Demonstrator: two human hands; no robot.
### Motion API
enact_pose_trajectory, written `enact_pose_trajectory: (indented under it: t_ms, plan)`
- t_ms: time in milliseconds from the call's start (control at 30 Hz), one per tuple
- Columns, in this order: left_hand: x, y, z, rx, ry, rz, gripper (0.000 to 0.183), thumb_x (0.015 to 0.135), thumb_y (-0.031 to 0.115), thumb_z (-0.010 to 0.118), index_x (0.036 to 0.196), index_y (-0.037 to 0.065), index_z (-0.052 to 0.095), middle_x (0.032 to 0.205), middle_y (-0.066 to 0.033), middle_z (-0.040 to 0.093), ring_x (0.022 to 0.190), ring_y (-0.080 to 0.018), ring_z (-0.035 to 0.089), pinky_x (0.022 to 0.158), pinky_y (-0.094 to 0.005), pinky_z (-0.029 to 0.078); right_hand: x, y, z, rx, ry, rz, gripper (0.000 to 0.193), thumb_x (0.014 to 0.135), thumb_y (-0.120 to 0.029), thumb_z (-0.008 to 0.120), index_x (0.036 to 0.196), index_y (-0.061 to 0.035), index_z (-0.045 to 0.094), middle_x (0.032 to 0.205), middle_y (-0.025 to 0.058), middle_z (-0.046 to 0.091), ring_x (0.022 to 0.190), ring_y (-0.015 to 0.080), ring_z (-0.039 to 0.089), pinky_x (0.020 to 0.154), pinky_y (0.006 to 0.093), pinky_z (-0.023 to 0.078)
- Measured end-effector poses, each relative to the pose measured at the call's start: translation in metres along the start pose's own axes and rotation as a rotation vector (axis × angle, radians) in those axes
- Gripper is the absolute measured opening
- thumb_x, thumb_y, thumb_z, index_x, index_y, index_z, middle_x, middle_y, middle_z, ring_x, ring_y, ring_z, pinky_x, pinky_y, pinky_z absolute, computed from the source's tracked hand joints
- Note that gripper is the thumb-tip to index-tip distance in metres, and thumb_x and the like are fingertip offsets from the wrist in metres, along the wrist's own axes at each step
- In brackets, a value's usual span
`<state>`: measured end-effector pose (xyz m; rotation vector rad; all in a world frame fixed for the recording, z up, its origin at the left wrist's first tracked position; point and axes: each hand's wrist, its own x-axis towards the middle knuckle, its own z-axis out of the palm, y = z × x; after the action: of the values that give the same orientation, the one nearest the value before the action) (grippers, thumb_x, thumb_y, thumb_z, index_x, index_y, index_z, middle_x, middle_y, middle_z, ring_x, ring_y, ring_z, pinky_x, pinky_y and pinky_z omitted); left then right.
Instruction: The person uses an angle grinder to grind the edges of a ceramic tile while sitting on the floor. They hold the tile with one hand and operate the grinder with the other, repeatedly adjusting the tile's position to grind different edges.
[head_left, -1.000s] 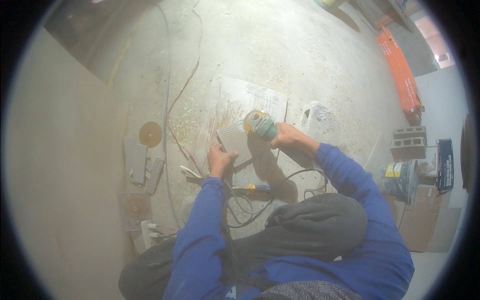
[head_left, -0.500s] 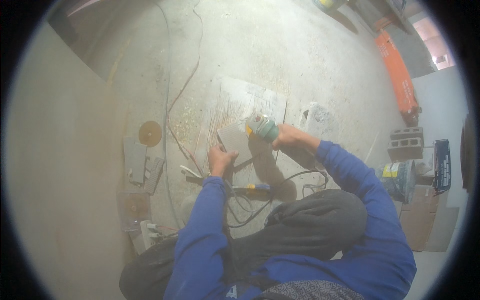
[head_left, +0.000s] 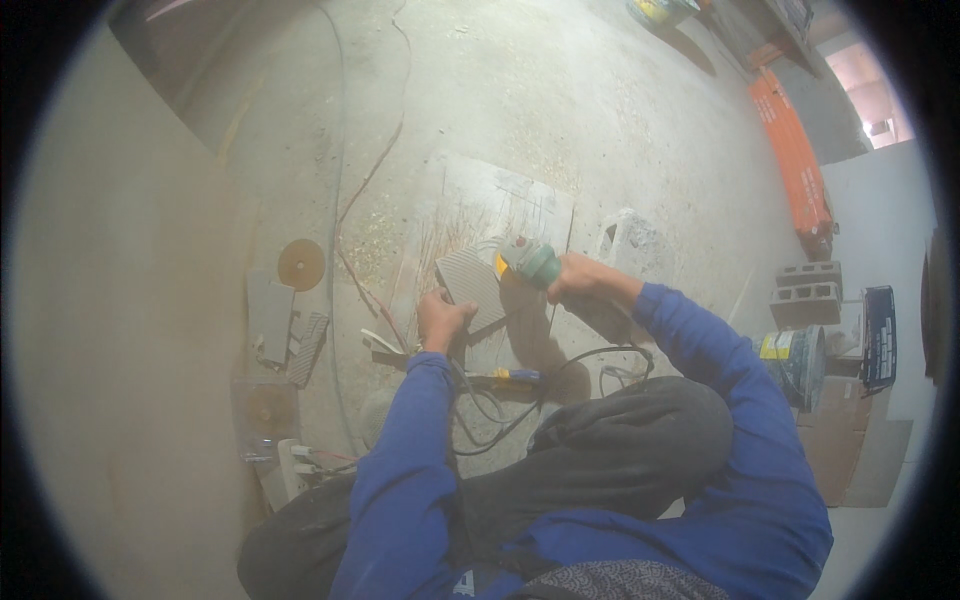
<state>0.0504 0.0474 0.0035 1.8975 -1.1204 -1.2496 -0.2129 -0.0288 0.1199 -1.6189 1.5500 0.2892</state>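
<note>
My right hand is closed round the body of a green angle grinder with a yellow guard. The grinder's head is over the upper right edge of a ribbed grey tile piece; its disc is hard to make out in the dusty air. My left hand grips the tile's lower left edge. Beneath the tile lies a pale, scored board on the floor. A dark cable loops between my arms. Close to my knee lies a tool with a blue and yellow handle.
To the left are a round brown disc, tile offcuts, a clear case and a white power strip. A concrete lump sits right of the board. Farther right are hollow blocks, a bucket and an orange box.
The grinder has shifted slightly right and down along the tile's edge. The dust over the tile looks thinner, so its ribs show more plainly. My left hand stays in place.
</note>
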Motion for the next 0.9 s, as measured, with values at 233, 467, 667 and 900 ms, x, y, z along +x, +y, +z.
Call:
enact_pose_trajectory:
  t_ms: [233, 467, 667, 900]
  plan:
    - [0.002, 0.0, -0.003, -0.026, -0.061, -0.031, 0.039, 0.068, 0.022, 0.087, 0.098, 0.0, 0.075, 0.094, -0.0174, 0.076, 0.087, -0.0283, 0.074, 0.078, -0.0387, 0.056, -0.03, 0.003, 0.017, 0.179, 0.02, -0.049, 0.042, 0.067, -0.018, 0.076, 0.102, 0.0045, 0.066, 0.091, 0.0124, 0.07, 0.082, 0.0206, 0.066, 0.075, 0.0336, 0.053]
    - [0.014, -0.007, 0.014, -0.384, -0.056, 0.011, 0.032, 0.078, 0.016, 0.082, 0.102, -0.003, 0.074, 0.092, -0.0133, 0.076, 0.084, -0.0215, 0.073, 0.075, -0.0343, 0.056, -0.094, 0.037, 0.052, 0.742, 0.229, -0.088, 0.056, 0.069, -0.018, 0.075, 0.121, 0.0015, 0.063, 0.108, 0.0089, 0.069, 0.096, 0.0181, 0.065, 0.084, 0.0323, 0.051]
    - [0.018, 0.024, -0.004, -0.329, -0.239, -0.013, 0.034, 0.083, 0.01, 0.078, 0.113, -0.003, 0.071, 0.096, -0.0123, 0.075, 0.084, -0.019, 0.072, 0.074, -0.0317, 0.056, -0.112, 0.055, 0.073, 1.017, 0.359, -0.118, 0.056, 0.067, -0.012, 0.076, 0.121, -0.0014, 0.064, 0.108, 0.0068, 0.065, 0.093, 0.0153, 0.064, 0.08, 0.0315, 0.052]
    - [-0.003, 0.05, -0.03, -0.133, -0.025, 0.414, 0.029, 0.084, 0.008, 0.077, 0.111, -0.004, 0.072, 0.093, -0.0135, 0.076, 0.081, -0.0172, 0.072, 0.071, -0.0312, 0.055, -0.117, 0.07, 0.072, 1.248, 0.381, -0.204, 0.055, 0.068, -0.005, 0.075, 0.122, -0.0015, 0.065, 0.107, 0.0048, 0.067, 0.094, 0.0159, 0.064, 0.083, 0.0323, 0.053]
